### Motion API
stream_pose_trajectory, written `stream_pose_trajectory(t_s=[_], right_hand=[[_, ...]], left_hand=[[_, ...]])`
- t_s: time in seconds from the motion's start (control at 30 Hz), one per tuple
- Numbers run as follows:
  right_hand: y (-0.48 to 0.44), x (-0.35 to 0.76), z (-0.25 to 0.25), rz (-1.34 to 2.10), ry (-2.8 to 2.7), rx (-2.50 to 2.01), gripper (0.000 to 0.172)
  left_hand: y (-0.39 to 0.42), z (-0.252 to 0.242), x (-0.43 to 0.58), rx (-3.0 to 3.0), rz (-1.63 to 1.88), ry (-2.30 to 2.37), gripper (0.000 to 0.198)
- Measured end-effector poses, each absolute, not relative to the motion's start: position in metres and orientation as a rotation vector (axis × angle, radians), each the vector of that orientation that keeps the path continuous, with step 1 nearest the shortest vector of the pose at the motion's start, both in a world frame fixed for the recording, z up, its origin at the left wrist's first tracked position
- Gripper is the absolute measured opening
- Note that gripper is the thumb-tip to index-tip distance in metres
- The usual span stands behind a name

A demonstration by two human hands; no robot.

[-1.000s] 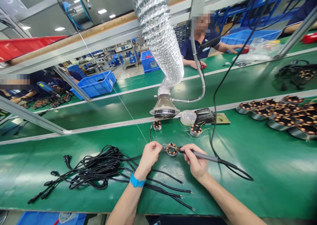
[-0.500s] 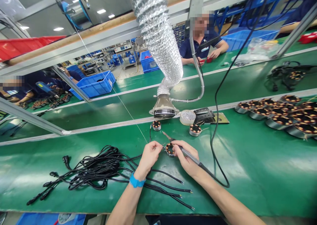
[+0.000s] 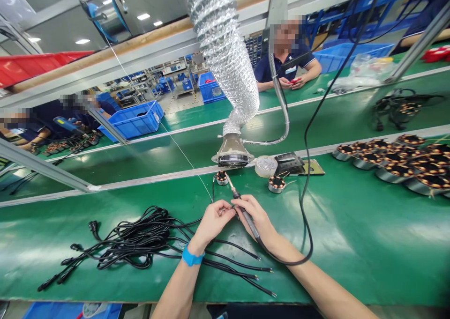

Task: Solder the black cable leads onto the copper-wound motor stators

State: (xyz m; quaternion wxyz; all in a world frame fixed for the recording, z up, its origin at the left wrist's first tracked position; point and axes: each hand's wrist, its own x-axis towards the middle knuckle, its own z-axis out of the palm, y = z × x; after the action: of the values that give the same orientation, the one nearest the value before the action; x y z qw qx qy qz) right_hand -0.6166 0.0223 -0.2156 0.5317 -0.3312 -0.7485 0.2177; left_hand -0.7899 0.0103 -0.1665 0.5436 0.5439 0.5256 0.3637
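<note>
My right hand is wrapped round a soldering iron, whose tip points up and away, close to a stator with copper coils that has a black cable attached. My left hand pinches thin wire ends between thumb and fingers, right against the right hand's fingertips. The small stator between the hands is almost wholly hidden by the fingers. Left of my hands lies a bundle of black cables, with several stripped ends passing under my left wrist. Another stator stands farther right.
A fume extractor hood on a silver duct hangs behind the hands. Beside it sit a round white tin and a black metal stand. Several stators crowd the right. A co-worker sits across the bench.
The soldering iron has swung more upright, its tip moving forward and left. My right hand has shifted left against my left hand, covering the stator between them. The iron's cord has moved left.
</note>
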Motion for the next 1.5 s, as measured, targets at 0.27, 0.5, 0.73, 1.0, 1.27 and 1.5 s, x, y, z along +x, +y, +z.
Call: stream_pose_trajectory(t_s=[0.27, 0.5, 0.73, 1.0, 1.27, 1.5], right_hand=[[0.018, -0.615, -0.211, 0.411, -1.776, -0.789, 0.041], [0.014, -0.614, -0.222, 0.405, -1.864, -0.774, 0.045], [0.011, -0.615, -0.219, 0.372, -1.848, -0.794, 0.041], [0.002, -0.599, -0.193, 0.237, -1.543, -0.888, 0.016], [-0.009, -0.591, -0.188, 0.245, -1.525, -0.771, 0.029], [-0.01, -0.596, -0.181, 0.267, -1.554, -0.764, 0.027]], left_hand=[[0.017, -0.172, -0.799, 1.23, 0.726, 1.246, 0.038], [0.017, -0.168, -0.799, 1.147, 0.728, 1.221, 0.044], [0.02, -0.169, -0.799, 1.061, 0.759, 1.241, 0.039], [0.023, -0.171, -0.804, 1.056, 0.708, 1.27, 0.027], [0.019, -0.168, -0.798, 1.092, 0.705, 1.304, 0.025], [0.018, -0.169, -0.796, 1.126, 0.709, 1.328, 0.025]])
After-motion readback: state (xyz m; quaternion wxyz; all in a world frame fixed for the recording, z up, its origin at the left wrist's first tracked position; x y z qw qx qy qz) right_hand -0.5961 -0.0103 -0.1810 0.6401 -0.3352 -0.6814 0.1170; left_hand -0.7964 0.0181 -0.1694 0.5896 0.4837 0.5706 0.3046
